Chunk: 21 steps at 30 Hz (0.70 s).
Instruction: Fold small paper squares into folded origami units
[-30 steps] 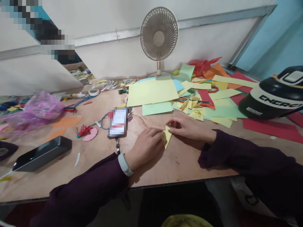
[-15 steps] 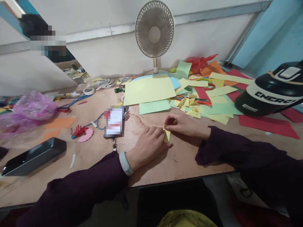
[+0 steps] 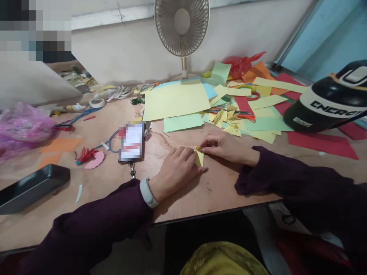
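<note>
A small folded piece of yellow paper [image 3: 199, 158] lies on the wooden table between my hands. My left hand [image 3: 179, 165] rests over its left side, fingers closed and pressing it down. From the right, my right hand [image 3: 219, 146] pinches the paper's upper corner between thumb and fingertips. The fingers partly cover the paper, so its full shape is hidden. Just beyond my right hand lie several folded yellow paper pieces [image 3: 232, 130]. A stack of light green paper strips [image 3: 183, 123] and a large pale yellow sheet [image 3: 177, 100] are farther back.
A fan [image 3: 182, 23] stands at the back. To the right are a black bottle [image 3: 318, 109] and red paper [image 3: 322, 145]. On the left lie a badge on a lanyard [image 3: 132, 143], a black case [image 3: 34, 189], a pink plastic bag [image 3: 27, 128] and tape rolls [image 3: 96, 102].
The camera view has tilted down and shifted slightly, moving everything up in the picture. Both hands keep hold of the yellow paper, and its upper corner shows a little more.
</note>
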Available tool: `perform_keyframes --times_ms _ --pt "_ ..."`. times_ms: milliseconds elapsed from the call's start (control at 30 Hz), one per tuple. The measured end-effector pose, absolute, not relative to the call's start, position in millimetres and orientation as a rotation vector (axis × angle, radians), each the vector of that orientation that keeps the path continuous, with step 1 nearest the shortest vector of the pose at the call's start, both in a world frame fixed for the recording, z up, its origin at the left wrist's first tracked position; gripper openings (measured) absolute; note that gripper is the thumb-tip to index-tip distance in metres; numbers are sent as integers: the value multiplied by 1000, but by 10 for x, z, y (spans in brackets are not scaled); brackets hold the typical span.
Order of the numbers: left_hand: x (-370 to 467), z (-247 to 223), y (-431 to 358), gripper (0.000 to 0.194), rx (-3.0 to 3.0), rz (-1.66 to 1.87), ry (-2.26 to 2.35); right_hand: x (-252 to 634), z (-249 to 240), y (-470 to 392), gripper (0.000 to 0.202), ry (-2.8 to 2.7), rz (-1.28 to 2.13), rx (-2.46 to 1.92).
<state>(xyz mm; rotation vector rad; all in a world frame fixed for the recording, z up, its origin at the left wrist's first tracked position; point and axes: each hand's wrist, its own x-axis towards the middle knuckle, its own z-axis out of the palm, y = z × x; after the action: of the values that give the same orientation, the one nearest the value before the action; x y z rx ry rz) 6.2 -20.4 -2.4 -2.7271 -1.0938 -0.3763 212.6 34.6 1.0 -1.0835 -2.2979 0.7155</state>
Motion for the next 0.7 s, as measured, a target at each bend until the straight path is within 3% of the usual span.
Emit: perform_keyframes --times_ms 267,367,533,700 --pt "54 -67 -163 57 -2755 -571 -1273 2194 6 280 22 -2510 334 -897" --pt "53 -42 -161 49 -2785 -515 -1222 2203 23 264 22 -2521 353 -896" --pt "65 -28 -180 41 -2747 -378 -1106 2201 119 294 15 -2354 719 -1117" --pt "64 -45 -187 40 -2725 -329 -1028 2120 182 467 16 -2081 1324 -1416"
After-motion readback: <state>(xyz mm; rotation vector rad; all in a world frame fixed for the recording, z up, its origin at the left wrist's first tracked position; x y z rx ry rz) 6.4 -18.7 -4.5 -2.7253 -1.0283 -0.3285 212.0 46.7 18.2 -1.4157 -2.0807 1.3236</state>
